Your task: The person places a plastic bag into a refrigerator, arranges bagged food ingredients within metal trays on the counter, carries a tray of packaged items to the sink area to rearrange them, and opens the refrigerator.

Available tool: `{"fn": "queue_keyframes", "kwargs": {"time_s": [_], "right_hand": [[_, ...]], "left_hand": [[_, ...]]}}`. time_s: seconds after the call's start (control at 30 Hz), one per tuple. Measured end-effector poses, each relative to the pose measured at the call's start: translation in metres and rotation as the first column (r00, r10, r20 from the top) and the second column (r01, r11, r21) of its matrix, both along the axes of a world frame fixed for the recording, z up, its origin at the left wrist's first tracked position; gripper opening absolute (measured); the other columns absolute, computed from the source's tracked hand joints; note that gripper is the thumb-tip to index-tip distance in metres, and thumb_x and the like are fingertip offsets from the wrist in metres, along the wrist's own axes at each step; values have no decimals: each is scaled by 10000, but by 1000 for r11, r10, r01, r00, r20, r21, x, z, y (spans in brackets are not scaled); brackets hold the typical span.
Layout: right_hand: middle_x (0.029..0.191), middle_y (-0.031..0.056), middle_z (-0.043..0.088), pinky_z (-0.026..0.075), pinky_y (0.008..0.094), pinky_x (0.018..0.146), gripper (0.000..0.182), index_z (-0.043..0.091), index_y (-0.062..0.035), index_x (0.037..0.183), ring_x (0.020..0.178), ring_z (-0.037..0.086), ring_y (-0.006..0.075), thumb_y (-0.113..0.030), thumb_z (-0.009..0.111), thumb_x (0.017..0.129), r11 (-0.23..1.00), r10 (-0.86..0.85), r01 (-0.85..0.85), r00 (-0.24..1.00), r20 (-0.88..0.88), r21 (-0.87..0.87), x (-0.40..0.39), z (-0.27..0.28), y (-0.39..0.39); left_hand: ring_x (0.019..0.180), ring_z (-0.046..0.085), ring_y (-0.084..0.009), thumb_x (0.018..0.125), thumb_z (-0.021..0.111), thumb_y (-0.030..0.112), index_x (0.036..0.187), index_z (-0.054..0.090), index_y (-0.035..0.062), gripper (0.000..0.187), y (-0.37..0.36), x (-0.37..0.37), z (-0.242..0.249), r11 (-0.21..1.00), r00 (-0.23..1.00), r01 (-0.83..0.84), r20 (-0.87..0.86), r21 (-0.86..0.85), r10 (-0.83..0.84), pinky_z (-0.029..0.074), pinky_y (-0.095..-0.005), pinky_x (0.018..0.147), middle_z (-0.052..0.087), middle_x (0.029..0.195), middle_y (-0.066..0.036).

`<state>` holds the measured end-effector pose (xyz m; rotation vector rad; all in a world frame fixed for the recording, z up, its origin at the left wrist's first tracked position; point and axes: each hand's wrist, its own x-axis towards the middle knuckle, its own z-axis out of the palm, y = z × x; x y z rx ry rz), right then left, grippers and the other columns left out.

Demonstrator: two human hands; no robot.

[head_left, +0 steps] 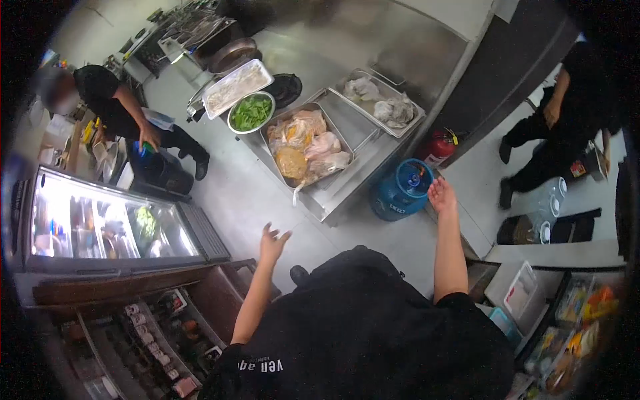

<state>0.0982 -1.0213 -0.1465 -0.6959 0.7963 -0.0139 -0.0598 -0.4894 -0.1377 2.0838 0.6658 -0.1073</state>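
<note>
In the head view, the person in black clothes is standing and holding both arms out in front of the body. The left hand [272,241] is hanging in the air with the fingers spread wide, holding nothing and touching nothing; below it the grey floor [233,193] is showing. The right hand [442,195] is also open and empty, with the fingers loosely spread, and it is hovering just beside the blue gas cylinder [402,190], which is standing on the floor at the end of the steel counter [347,200]. A red fire extinguisher [437,148] is lying close behind the cylinder.

On the counter, a tray of raw chicken [307,145] is sitting nearest to both hands. Beside it a bowl of green leaves [251,112] is standing, and a second tray with pale pieces [383,103] is resting farther right.

At the left, a lit glass display fridge [107,230] is standing. Two other people in black are working, one at the upper left and one at the right.
</note>
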Motion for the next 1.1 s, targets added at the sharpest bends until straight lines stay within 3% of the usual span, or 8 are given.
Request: {"fn": "queue_keyframes", "kwargs": {"time_s": [0.2,0.37,0.47,0.6,0.73,0.83,0.87,1.1], "right_hand": [[861,27,615,511,308,627,152,585,-133,996,707,569,164,-224,583,874,986,148,-133,977,-155,100,-2,-51,0],[860,28,625,480,269,601,214,601,-77,1035,701,561,132,-219,592,875,929,319,-339,936,-147,-145,6,-24,62],[902,60,653,482,277,672,282,629,-32,1038,767,597,144,-240,640,846,599,571,-494,815,-97,-630,13,11,120],[980,128,659,490,348,753,352,651,-29,988,875,628,265,-309,690,777,-32,804,-202,576,-145,-979,37,75,200],[908,142,656,476,425,806,424,641,-45,1057,904,593,340,-348,693,764,-515,756,101,521,-396,-851,63,111,259],[911,165,647,471,431,793,345,655,-51,999,906,590,353,-316,667,778,-734,628,-98,277,-727,-672,94,84,268],[911,165,647,471,431,793,345,655,-51,999,906,590,353,-316,667,778,-743,623,-93,266,-735,-663,102,79,268],[823,190,624,451,428,727,215,651,-30,838,820,590,361,-238,596,825,-505,803,-99,311,-508,-858,129,67,260]], "left_hand": [[842,652,-237,761,737,219,1261,447,-50,638,-65,69,32,999,969,-32,247,3,31,518,-329,731,641,1026,-208],[697,646,-216,786,686,132,1052,616,-34,321,-66,93,63,971,962,66,243,231,-124,512,-316,629,656,930,-173],[644,620,-254,794,668,132,972,663,1,221,-67,109,78,930,908,123,340,346,-246,505,-342,608,642,842,-159],[632,607,-241,839,630,179,938,664,10,198,-56,131,73,899,874,161,365,407,-321,484,-346,591,643,837,-139],[694,628,-190,918,545,210,893,634,-9,238,-34,154,54,988,922,86,385,-130,-29,490,-309,622,654,850,-120],[760,647,-198,958,475,209,913,577,-11,247,-28,157,56,852,935,15,309,-524,174,510,-297,656,648,883,-128],[790,654,-211,971,444,207,925,543,-8,240,-26,157,63,715,922,-60,236,-697,307,520,-295,672,642,902,-138],[876,643,-281,994,371,275,1068,399,25,263,-20,136,66,577,941,-223,-18,-786,339,526,-361,758,616,1036,-181]]}}
